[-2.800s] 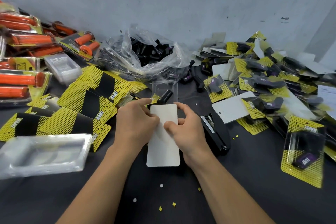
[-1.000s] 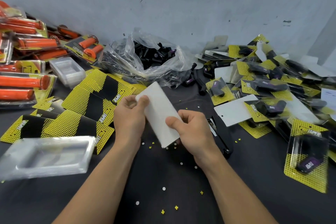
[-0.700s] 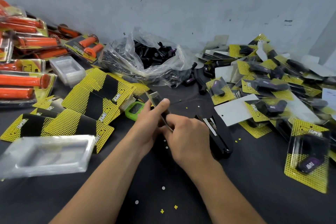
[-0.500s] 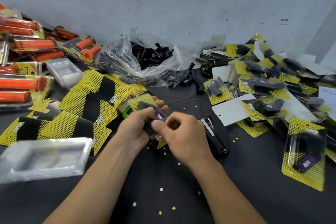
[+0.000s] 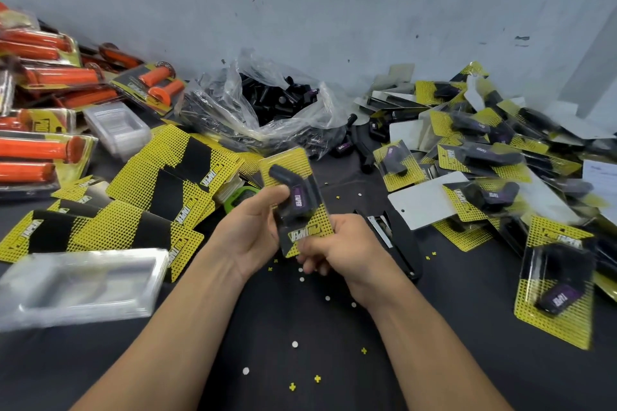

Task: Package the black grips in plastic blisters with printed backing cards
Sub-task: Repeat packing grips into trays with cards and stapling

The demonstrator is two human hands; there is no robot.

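Note:
Both my hands hold one blister pack [image 5: 293,200] above the middle of the dark table, printed yellow-and-black side up, with a bent black grip under its clear shell. My left hand [image 5: 248,230] grips its left edge, thumb on the front. My right hand [image 5: 337,248] pinches its lower right corner. A clear bag of loose black grips [image 5: 280,103] lies behind, against the wall. Flat yellow backing cards [image 5: 167,190] fan out at the left. A stack of clear blisters [image 5: 76,287] lies at the near left.
A black stapler [image 5: 397,240] lies just right of my right hand. Finished yellow packs [image 5: 484,160] pile up at the right, one nearer [image 5: 554,280]. Orange grip packs [image 5: 43,150] fill the far left, with a blister stack [image 5: 117,125] beside them. Paper punch-outs dot the table [image 5: 300,360].
The pack was face down with its white card back up under my hands. I lifted it and turned it over; its printed front with the grip now faces up.

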